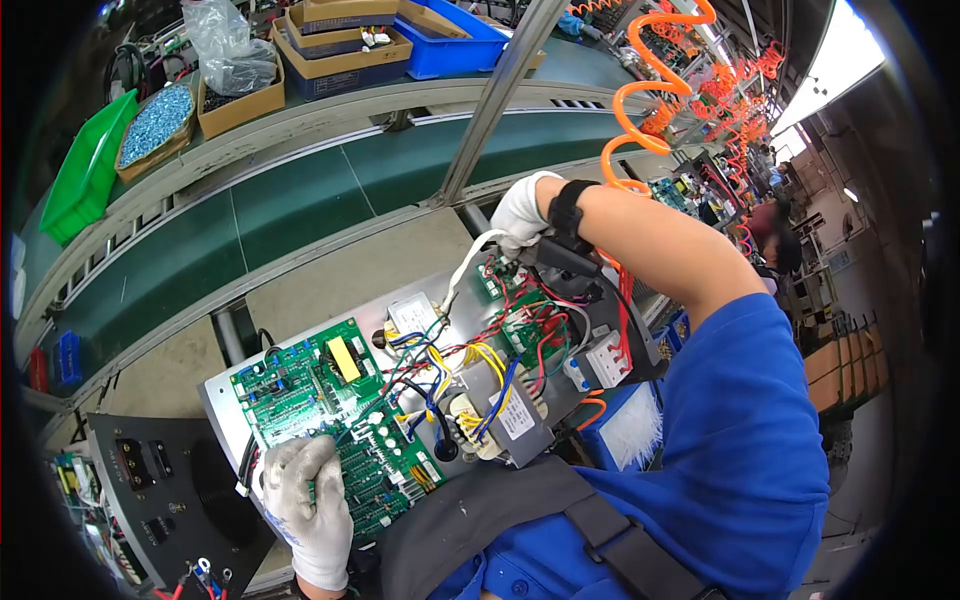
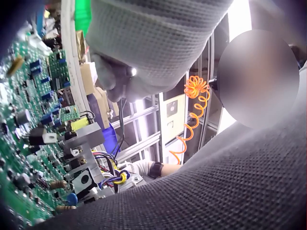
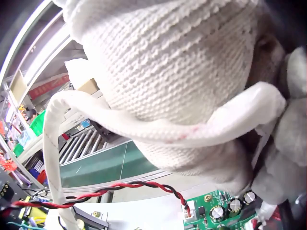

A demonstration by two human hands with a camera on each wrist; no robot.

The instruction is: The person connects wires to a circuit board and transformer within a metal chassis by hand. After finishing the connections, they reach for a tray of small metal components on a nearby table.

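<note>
Both hands wear white knit gloves. At the far right end of a metal chassis plate [image 1: 335, 335], my right hand [image 1: 520, 215] grips a white sleeved cable [image 1: 468, 262]. In the right wrist view the white sleeved cable [image 3: 192, 132] loops across the glove and ends among the curled fingers. Over the near left edge of a large green circuit board [image 1: 300, 385], my left hand [image 1: 310, 505] has its fingers curled. The left wrist view shows thin black wires [image 2: 122, 127] hanging from between its fingertips. Those fingertips are partly hidden by the glove.
Transformers [image 1: 505, 410] and bundled coloured wires fill the chassis middle. A black panel [image 1: 170, 490] stands at the left. Behind runs a green conveyor [image 1: 300, 195], with a blue bin [image 1: 450, 50] and cardboard boxes on a shelf above. An orange coiled hose [image 1: 625, 100] hangs at the right.
</note>
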